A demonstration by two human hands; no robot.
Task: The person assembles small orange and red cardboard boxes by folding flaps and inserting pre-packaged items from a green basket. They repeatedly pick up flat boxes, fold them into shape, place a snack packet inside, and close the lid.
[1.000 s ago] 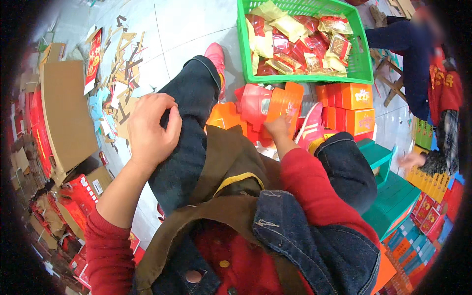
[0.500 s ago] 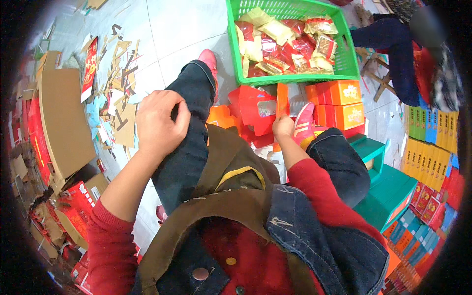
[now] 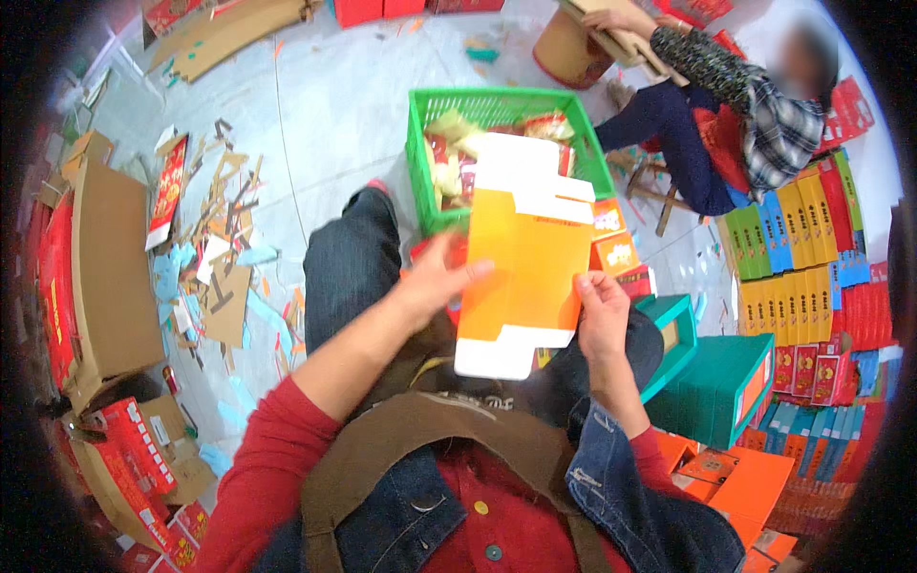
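An unfolded flat carton [image 3: 525, 272], yellow-orange with white end flaps, is held up over my lap. Its right edge is pinched between the thumb and fingers of my right hand [image 3: 604, 313]. At the left edge, my left hand [image 3: 435, 282] has its fingers apart, and its slightly blurred thumb reaches over the carton's face. Beyond the carton stands a green plastic crate [image 3: 414, 158] holding small red and gold packets [image 3: 549, 126], partly hidden by the white flaps. Folded orange boxes [image 3: 616, 253] are stacked just right of the carton.
Teal boxes [image 3: 712, 392] stand by my right knee, with orange boxes [image 3: 750, 487] nearer me. Coloured boxes [image 3: 793, 306] line the right side. Cardboard scraps [image 3: 229, 296] and a large brown carton [image 3: 115, 267] lie left. A person [image 3: 707, 134] sits at the far right handling cardboard.
Both hands have come up and together, and the flat yellow-orange carton is now in front of me. My right hand no longer holds the orange piece near my shoe. The view has shifted.
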